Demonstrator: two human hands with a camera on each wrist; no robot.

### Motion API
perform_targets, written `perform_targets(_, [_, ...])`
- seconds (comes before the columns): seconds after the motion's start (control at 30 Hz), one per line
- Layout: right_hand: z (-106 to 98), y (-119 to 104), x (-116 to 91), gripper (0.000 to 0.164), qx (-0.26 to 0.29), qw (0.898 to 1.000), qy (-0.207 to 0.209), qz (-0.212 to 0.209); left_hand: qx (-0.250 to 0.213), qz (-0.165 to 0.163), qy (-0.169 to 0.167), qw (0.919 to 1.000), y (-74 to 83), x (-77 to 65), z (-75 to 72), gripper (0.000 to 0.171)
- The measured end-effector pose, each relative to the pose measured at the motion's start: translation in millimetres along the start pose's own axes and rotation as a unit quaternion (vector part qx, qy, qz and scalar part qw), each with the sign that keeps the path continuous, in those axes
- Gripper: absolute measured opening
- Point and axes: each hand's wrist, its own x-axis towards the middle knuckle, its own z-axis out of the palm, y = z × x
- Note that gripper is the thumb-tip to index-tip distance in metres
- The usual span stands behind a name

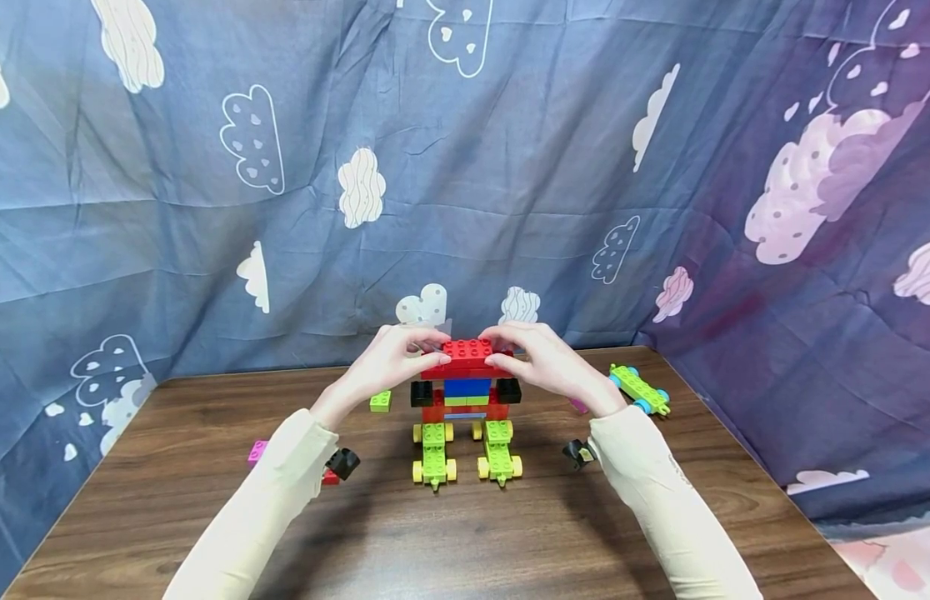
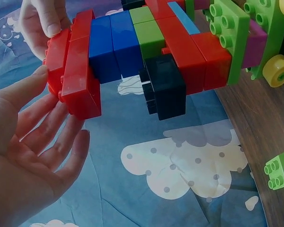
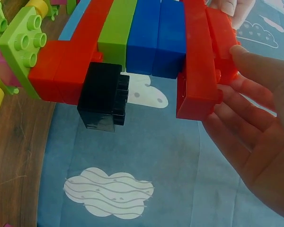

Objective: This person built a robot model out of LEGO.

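Observation:
A tall figure of toy building bricks stands at the table's middle, on two lime wheeled bases (image 1: 433,454) with yellow wheels. Its body has red, lime and blue bricks (image 1: 467,387), with a black brick (image 2: 166,87) sticking out on each side. On top, a red brick (image 1: 467,350) lies along a wider red layer (image 3: 199,94). My left hand (image 1: 393,358) holds the left end of that top brick between thumb and fingers. At the opposite end my right hand (image 1: 543,358) grips it the same way, thumb in front and fingers behind.
A lime wheeled base with blue wheels (image 1: 639,387) sits at the back right. One lime brick (image 1: 381,402) lies left of the figure. Near the left sleeve are a magenta brick (image 1: 258,451) and a red piece (image 1: 330,477). A cloud-patterned curtain (image 1: 465,208) hangs behind the table.

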Motion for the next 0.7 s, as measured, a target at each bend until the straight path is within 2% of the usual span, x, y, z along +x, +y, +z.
perform_targets(0.47, [-3.0,-0.6,1.2,0.035,-0.001,1.0,-0.014,-0.003,-0.006,0.0,-0.008,0.9999,-1.6,1.2,0.3,0.033])
perform_targets(0.7, [-3.7,-2.0,1.1,0.034,-0.024,1.0,-0.012,-0.013,0.002,0.008,-0.007,0.9999,-1.4,1.2,0.9,0.032])
